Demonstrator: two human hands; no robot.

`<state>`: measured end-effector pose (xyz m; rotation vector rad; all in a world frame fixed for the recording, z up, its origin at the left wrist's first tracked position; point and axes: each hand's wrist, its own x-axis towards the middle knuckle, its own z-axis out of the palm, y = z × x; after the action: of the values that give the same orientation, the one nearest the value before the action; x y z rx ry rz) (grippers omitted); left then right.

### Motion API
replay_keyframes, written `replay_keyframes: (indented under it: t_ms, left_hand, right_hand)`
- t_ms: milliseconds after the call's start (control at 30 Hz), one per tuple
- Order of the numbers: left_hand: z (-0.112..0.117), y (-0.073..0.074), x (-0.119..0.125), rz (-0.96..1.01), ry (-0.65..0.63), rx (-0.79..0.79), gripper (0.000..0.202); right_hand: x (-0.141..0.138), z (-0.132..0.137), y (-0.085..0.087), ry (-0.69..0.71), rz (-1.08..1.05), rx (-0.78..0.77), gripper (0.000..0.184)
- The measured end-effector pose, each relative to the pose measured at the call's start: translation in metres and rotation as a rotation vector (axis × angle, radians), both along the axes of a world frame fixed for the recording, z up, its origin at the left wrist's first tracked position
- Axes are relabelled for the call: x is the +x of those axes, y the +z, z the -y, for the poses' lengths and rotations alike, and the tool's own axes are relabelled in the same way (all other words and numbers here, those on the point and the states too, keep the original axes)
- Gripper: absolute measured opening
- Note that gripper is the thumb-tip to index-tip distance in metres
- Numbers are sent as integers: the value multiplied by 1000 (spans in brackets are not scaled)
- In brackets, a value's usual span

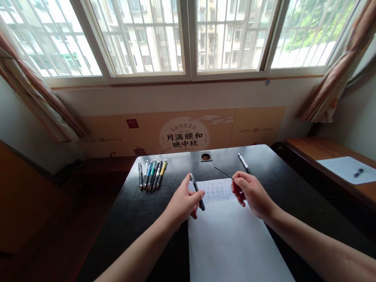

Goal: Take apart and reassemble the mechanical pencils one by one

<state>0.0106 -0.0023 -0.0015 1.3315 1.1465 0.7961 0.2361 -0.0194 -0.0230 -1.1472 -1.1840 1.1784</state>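
Note:
My left hand [184, 199] is closed around a black pen [197, 193], which stands tilted with its lower end over the paper. Between the fingertips of my right hand [251, 192] is a thin dark pen refill [223, 172], its free end pointing up and to the left. The refill is apart from the pen. Below both hands lies a long white sheet of paper [232, 246], with rows of dense writing across its far end. A white and black pen [243, 162] rests on the table just beyond my right hand.
Several pens [152, 175] lie side by side at the far left of the black table [129, 226]. A square cable hole [205, 157] sits at its back edge. On the right, a brown wooden desk [309, 149] bears a white sheet [346, 167] with a small dark object.

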Motion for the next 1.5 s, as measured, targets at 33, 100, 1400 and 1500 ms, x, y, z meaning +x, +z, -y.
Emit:
replay_keyframes:
  t_ms: [33, 100, 1400, 1500]
  left_hand:
    - [3, 2, 0, -53, -15, 24, 98]
    - [10, 6, 2, -169, -73, 109, 86]
    - [10, 19, 3, 107, 28, 259, 32]
    - [6, 25, -2, 108, 72, 250, 29]
  right_hand:
    - [0, 0, 0, -7, -18, 3, 17]
    - [1, -1, -1, -14, -50, 6, 17]
    - [-15, 11, 1, 357, 265, 109, 19]
    - [-13, 10, -1, 356, 299, 119, 18]
